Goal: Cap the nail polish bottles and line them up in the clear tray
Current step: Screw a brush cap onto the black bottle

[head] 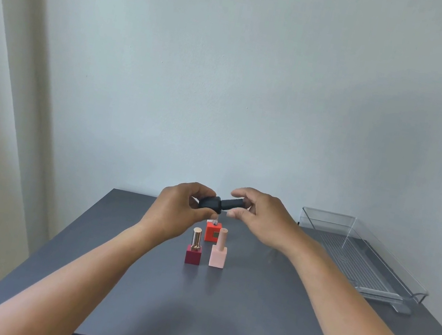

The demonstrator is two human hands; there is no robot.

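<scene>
Black bottle (209, 205) held sideways in mid-air over the counter (189, 309), centre. Left hand (177, 207) grips its squat body; right hand (261, 216) pinches the long cap (232, 204). Likely light, rigid, smooth, and breakable if dropped, so hold the body and twist the cap. Below: orange bottle (212, 233) uncapped; dark red bottle (193, 254) and pink bottle (218, 256) capped. Clear tray (357, 259) far right, well apart.

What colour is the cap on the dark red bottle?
The cap is shiny rose gold, clearest in the head view.
</scene>
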